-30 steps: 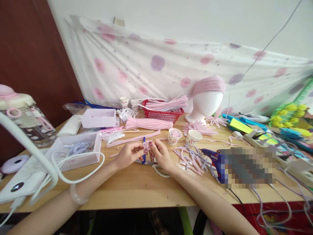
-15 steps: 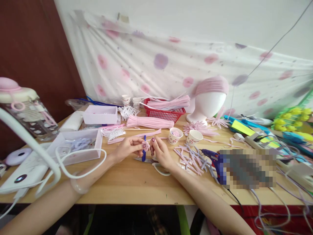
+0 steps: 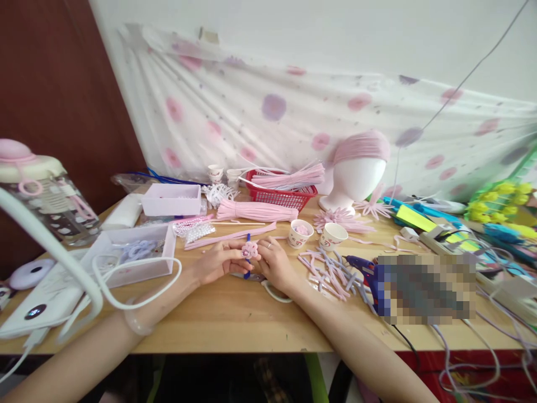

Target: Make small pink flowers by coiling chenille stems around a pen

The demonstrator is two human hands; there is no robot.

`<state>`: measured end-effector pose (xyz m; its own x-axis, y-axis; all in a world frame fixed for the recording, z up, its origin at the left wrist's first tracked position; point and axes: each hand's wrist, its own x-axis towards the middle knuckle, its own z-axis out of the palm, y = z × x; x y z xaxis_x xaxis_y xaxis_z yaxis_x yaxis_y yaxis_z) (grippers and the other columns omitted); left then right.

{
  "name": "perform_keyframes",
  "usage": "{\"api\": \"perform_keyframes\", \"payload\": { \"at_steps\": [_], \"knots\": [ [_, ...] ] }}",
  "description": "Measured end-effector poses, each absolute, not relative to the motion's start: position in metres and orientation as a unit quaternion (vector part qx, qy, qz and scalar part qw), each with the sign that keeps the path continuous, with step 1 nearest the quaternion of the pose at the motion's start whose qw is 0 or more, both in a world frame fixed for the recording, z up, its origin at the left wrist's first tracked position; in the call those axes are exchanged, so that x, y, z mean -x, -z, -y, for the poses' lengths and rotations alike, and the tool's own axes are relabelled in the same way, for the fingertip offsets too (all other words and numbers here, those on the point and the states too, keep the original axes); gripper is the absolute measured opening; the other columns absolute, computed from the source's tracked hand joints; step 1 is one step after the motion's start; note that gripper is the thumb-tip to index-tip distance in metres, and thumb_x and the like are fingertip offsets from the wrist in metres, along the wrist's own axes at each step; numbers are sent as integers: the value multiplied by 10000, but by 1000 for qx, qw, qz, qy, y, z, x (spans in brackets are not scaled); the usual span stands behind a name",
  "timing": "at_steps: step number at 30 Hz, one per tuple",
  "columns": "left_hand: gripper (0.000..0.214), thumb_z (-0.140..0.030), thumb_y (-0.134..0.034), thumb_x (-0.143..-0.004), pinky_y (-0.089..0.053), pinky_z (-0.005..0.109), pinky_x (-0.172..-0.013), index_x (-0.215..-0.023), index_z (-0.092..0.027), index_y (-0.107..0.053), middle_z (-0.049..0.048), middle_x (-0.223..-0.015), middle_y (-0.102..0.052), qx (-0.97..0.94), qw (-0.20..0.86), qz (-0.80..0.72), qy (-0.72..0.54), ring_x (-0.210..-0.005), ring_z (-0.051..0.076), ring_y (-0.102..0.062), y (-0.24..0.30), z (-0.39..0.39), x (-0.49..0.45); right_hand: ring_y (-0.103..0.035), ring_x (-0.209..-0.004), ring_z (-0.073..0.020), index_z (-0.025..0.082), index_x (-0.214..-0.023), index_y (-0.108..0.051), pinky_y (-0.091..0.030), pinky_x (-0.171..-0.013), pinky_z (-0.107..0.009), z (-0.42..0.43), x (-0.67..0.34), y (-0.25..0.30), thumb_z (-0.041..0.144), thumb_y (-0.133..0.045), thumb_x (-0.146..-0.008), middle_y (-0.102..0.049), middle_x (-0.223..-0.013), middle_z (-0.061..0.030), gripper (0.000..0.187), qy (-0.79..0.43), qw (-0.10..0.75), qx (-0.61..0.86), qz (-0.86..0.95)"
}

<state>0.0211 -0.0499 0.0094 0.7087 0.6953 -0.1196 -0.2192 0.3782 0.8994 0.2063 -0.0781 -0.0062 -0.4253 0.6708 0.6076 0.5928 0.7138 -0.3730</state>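
Observation:
My left hand [image 3: 218, 261] pinches a small pink flower [image 3: 250, 250] between thumb and fingers. The flower faces me and has a darker, shiny bead-like spot low on it. My right hand [image 3: 273, 262] meets the flower's right edge with bent fingers, its fingertips partly hidden. Behind the flower a narrow blue strip [image 3: 248, 237] stands out above and below it. Scissors [image 3: 274, 291] with a pale handle lie on the table under my hands, mostly covered. Two paper cups, one with pink pieces [image 3: 300, 234] inside, stand just beyond my right hand.
Cut pink and grey fuzzy stems [image 3: 325, 271] lie right of my hands, beside a blue glue gun [image 3: 364, 268]. A white open box [image 3: 168, 254] and a looping white cable [image 3: 138, 307] are at left. Behind are a red basket [image 3: 285, 198] and a foam head [image 3: 356, 179].
My right hand has turned and come in against the flower, its back now towards me. The flower now faces me more fully. The view has shifted slightly.

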Motion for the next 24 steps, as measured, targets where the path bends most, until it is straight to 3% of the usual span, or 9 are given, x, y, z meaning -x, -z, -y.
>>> {"api": "perform_keyframes", "payload": {
  "at_steps": [6, 10, 13, 16, 19, 24],
  "knots": [
    [385, -134, -548, -654, -533, 237, -659, -1007, -127, -701, 132, -1090, -717, -462, 836, -162, -248, -851, 222, -717, -4, 46, -16, -459, -730, -215, 187, -723, -561, -402, -708, -343, 77, -209, 5, 58, -425, -844, -613, -735, -75, 223, -14, 384, 364, 849],
    [366, -139, -600, -644, -532, 249, -663, -995, -125, -706, 137, -1107, -708, -470, 833, -154, -247, -855, 237, -714, -7, 47, -17, -474, -734, -209, 185, -728, -578, -411, -720, -340, 75, -210, 7, 55, -425, -838, -641, -758, -76, 229, -6, 395, 355, 847],
    [272, -225, -694, -705, -534, 247, -650, -950, -107, -702, 152, -1028, -726, -481, 809, -212, -264, -761, 196, -709, -10, 48, -18, -473, -715, -201, 175, -727, -588, -416, -709, -330, 74, -211, 7, 83, -427, -876, -635, -725, -70, 238, 7, 395, 346, 851],
    [263, -295, -765, -710, -529, 229, -635, -876, -104, -696, 107, -866, -739, -507, 772, -267, -274, -669, 141, -676, -13, 46, -17, -489, -723, -194, 159, -803, -621, -424, -724, -326, 73, -213, 5, 132, -431, -930, -650, -736, -69, 231, 12, 398, 344, 850],
    [259, -285, -814, -663, -520, 217, -619, -800, -109, -683, 27, -717, -693, -525, 758, -261, -287, -610, 101, -625, -15, 40, -12, -510, -756, -194, 158, -878, -636, -429, -754, -334, 73, -214, 2, 156, -432, -949, -667, -782, -75, 216, 20, 399, 343, 850],
    [257, -248, -825, -654, -504, 208, -576, -780, -127, -636, -4, -704, -664, -508, 783, -235, -271, -567, 83, -597, -10, 34, -9, -526, -801, -205, 167, -893, -615, -441, -750, -337, 78, -212, -1, 187, -437, -945, -656, -851, -89, 186, -8, 372, 343, 863]
  ]
}}
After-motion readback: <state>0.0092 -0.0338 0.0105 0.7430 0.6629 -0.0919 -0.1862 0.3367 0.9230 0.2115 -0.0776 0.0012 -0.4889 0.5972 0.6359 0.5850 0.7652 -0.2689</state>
